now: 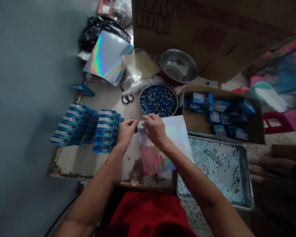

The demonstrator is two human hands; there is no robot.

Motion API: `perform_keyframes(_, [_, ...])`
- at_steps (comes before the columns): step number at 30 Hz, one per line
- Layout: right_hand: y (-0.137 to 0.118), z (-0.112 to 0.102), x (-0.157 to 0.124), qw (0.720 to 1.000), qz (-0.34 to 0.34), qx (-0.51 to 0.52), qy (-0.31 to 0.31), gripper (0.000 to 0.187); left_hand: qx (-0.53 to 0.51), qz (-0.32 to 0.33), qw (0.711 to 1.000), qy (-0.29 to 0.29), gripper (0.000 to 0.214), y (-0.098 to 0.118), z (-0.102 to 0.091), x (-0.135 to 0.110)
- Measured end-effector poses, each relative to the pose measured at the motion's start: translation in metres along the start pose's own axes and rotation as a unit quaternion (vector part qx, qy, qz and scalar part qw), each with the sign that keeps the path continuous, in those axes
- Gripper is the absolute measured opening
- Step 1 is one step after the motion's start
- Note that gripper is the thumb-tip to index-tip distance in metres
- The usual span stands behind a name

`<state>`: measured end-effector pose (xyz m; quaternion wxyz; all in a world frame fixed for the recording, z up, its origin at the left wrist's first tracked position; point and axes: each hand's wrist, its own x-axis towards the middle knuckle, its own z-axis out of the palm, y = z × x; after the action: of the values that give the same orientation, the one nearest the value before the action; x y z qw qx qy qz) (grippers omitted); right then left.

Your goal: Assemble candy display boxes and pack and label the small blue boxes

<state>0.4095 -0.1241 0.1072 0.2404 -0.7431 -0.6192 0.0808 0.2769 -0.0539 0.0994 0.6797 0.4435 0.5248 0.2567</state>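
Red cloth of my garment (pixel 148 210) sits nearest, just below the surface's (pixel 86 164) front edge, with my forearms reaching out past it on both sides. In the head view, my left hand (pixel 125 133) has thumb and forefinger drawn together beside the far left corner of an iridescent sheet (pixel 177 135); whether anything thin is pinched between them I cannot tell. My right hand (pixel 155 128) is bent over that same corner and seems clamped on the sheet, its thumb hard to make out. The sheet lies on the right part of the surface, short of the bowl (pixel 140 98) of blue and silver round pieces, its near edge by the surface's front edge and its right side up against the metal tray (pixel 230 164).

Toward the surface's left edge stand two rows of small blue boxes (pixel 106 133). White strips top the left row and the farther boxes of the right one; the nearest three show blue circles instead. More boxes lie loose in the cardboard carton (pixel 197 121) beyond the tray.

I judge the step in hand as fine fingertip work at the sheet's corner, perhaps lifting a thin piece. Going on calls for a light left pinch, with my right hand steadying the sheet so it doesn't crease.
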Motion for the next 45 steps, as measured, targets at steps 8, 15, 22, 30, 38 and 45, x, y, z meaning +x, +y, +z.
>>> perform_keyframes(8, [-0.015,0.027,-0.012,0.997,-0.012,-0.059,-0.039,0.034,-0.034,-0.05,0.997,-0.046,0.049,0.001,-0.006,0.005])
perform_keyframes(15, [-0.017,0.028,-0.046,1.0,-0.015,-0.021,-0.01,0.035,-0.032,-0.04,0.999,-0.014,0.049,-0.001,-0.003,0.002])
perform_keyframes(22, [-0.007,0.013,-0.036,0.998,-0.024,-0.041,0.038,0.021,-0.01,0.032,0.999,0.003,0.041,-0.011,-0.002,-0.001])
perform_keyframes(30, [0.003,0.002,-0.014,0.99,-0.105,-0.098,0.01,0.029,-0.004,0.094,0.993,0.068,0.032,-0.02,0.009,-0.002])
perform_keyframes(38, [-0.015,0.001,-0.029,0.994,-0.026,-0.085,0.056,0.018,-0.076,0.06,0.992,0.076,0.03,-0.02,0.014,-0.017])
perform_keyframes(45, [-0.036,-0.005,-0.032,0.994,0.091,-0.042,0.048,0.018,-0.091,0.067,0.991,0.074,0.029,-0.022,0.022,-0.042])
